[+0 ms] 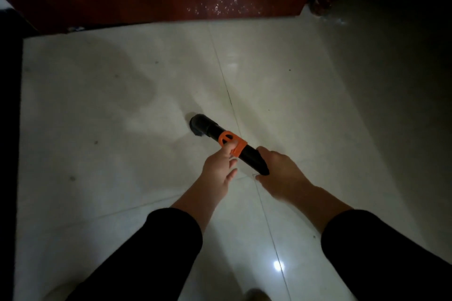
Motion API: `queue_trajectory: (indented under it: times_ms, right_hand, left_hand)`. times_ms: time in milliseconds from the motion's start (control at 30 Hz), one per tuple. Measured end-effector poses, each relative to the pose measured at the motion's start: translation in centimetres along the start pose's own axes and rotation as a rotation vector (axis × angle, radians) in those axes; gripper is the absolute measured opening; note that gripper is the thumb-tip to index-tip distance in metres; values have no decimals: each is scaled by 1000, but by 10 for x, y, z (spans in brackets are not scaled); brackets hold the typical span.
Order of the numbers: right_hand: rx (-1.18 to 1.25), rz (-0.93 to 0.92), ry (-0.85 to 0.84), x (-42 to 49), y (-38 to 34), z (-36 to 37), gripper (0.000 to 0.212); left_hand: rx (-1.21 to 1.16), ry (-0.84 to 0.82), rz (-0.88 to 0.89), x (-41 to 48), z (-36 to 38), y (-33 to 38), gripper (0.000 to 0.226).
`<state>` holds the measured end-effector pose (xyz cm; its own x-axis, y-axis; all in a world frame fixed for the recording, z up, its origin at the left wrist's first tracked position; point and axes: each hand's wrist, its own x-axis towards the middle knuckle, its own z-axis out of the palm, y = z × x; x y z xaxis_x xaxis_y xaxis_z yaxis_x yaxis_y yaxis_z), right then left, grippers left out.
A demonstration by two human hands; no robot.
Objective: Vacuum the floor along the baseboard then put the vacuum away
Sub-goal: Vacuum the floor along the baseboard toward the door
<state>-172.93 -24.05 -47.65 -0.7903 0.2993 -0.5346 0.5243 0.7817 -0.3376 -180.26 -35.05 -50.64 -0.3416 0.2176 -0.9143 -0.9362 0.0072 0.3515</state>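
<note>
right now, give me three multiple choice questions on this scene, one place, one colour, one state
1. Where is the left grip? A on the vacuum's collar; B on the door; C flat on the floor
2. What colour is that collar? A blue; B orange; C green
3. How is the right grip? A hanging empty; B open on the tiles; C curled round the vacuum's rear end
Key: 1 A, its fingertips pinch the collar. 2 B, it stands out orange on the black tube. 3 C, its fingers wrap the tube's back end.
</note>
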Motion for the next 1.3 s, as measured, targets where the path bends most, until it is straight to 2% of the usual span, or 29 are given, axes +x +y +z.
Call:
queue_trajectory:
  times_ms: [133,533,633,900,1300]
  right_hand:
    - [-40,-13,-65,-33,20,-5,26]
    - [-145,-118,-192,-96,47,1,37]
    - [-164,-167,-232,-105,31,11,39]
    - [-253,-315,-353,-141,-34,60,41]
    - [-403,-552,-493,-199,-118,139,48]
  left_hand:
    - [-36,20,-69,-28,11,-30,57]
    - [-183,85,-144,-84,11,-97,48]
    - [-225,120,-137,-98,-13,-106,43]
    - [-366,195,-94,-133,-105,-147,55]
    - [-674,339,-63,-187,-219,-215,48]
